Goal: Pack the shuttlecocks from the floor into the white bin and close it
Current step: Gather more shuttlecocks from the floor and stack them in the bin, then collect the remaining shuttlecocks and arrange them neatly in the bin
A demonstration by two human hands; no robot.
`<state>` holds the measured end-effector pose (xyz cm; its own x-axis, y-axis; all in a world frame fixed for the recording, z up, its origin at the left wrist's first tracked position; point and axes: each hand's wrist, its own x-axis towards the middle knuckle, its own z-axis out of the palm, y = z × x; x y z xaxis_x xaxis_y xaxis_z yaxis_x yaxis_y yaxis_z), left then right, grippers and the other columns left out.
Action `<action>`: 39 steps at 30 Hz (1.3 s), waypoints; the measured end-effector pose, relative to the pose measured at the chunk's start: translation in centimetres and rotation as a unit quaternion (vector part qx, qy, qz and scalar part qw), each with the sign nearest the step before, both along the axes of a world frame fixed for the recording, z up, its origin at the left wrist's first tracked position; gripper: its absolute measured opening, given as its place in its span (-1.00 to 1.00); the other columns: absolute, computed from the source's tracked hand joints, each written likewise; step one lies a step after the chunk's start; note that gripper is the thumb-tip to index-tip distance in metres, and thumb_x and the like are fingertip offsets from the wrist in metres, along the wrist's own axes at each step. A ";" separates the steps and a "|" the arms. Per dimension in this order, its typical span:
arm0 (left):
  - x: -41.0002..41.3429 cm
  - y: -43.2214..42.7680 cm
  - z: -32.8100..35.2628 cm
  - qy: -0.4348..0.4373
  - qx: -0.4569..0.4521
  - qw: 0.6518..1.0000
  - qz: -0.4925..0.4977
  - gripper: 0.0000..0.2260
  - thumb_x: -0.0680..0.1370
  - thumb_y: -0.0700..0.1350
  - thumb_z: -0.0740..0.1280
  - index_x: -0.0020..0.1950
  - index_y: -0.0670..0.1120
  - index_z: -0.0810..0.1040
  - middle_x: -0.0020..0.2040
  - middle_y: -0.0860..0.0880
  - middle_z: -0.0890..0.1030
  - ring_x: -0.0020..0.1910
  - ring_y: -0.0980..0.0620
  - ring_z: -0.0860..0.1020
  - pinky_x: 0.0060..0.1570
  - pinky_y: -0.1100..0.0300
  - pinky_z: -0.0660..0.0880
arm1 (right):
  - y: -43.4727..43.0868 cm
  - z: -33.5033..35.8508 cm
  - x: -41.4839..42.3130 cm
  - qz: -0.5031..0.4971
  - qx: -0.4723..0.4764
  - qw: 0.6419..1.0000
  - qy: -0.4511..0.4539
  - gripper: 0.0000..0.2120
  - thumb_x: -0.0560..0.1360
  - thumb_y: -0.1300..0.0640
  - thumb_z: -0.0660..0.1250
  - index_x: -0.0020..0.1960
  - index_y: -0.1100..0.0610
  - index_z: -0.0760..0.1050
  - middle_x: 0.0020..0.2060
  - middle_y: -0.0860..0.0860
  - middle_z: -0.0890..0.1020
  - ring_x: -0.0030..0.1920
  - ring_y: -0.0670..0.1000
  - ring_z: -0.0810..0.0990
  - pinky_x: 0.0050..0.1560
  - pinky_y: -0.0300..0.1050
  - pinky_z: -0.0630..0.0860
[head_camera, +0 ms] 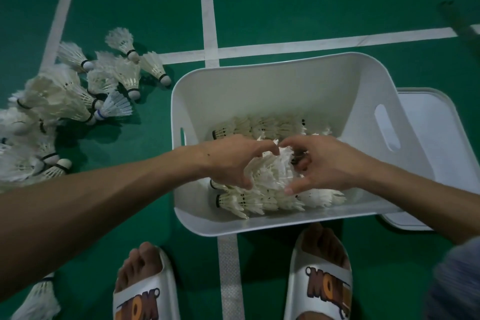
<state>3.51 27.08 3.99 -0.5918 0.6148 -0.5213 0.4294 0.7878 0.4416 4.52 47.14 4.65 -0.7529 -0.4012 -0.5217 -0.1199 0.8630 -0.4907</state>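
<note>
The white bin (265,80) stands open on the green floor, with several white feather shuttlecocks lying in rows on its bottom. Both my hands reach inside it and cup a bunch of shuttlecocks (272,171) between them. My left hand (231,161) grips the bunch from the left with curled fingers; my right hand (322,163) grips it from the right. A heap of loose shuttlecocks (65,96) lies on the floor left of the bin. One more shuttlecock (39,301) lies at the bottom left.
The white lid (436,138) lies flat on the floor under the bin's right side. My feet in white slippers (145,291) stand just in front of the bin. White court lines (207,8) cross the green floor behind it.
</note>
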 end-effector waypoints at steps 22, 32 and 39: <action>0.4 -2.5 3.3 0.128 -0.035 0.991 -0.016 -0.53 0.52 0.11 0.34 0.37 -0.03 0.38 0.29 -0.05 0.47 0.21 -0.04 0.44 0.20 0.06 0.42 | -1.7 4.1 -1.4 0.033 0.084 0.990 0.104 -0.29 0.27 -0.30 0.46 0.29 0.07 0.49 0.16 0.00 0.62 -0.07 -0.06 0.55 -0.07 -0.21 0.41; -0.2 -15.1 7.3 0.280 0.053 0.927 0.245 -0.74 0.49 0.02 0.37 0.13 -0.04 0.54 0.17 -0.06 0.45 0.16 -0.02 0.43 0.22 0.12 0.35 | -14.9 11.1 -3.7 0.149 -0.009 0.961 0.231 -0.53 0.42 -0.20 0.40 0.21 0.06 0.53 0.17 -0.01 0.60 0.12 -0.02 0.55 0.02 -0.21 0.43; -1.7 -24.8 6.3 0.157 -0.087 0.939 0.293 -0.67 0.52 0.05 0.35 0.21 -0.08 0.49 0.17 -0.12 0.49 -0.02 0.03 0.42 -0.01 0.19 0.38 | -24.6 10.4 -8.3 0.236 0.019 0.949 0.209 -0.56 0.44 -0.13 0.42 0.18 0.14 0.52 0.10 0.07 0.62 0.04 0.09 0.57 0.09 -0.06 0.53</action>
<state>1.85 2.26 10.25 -0.9434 0.0568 -0.3267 -0.0137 0.9777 0.2095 -3.75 22.57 15.03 -0.6384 -0.7324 -0.2367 -0.6751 0.6805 -0.2848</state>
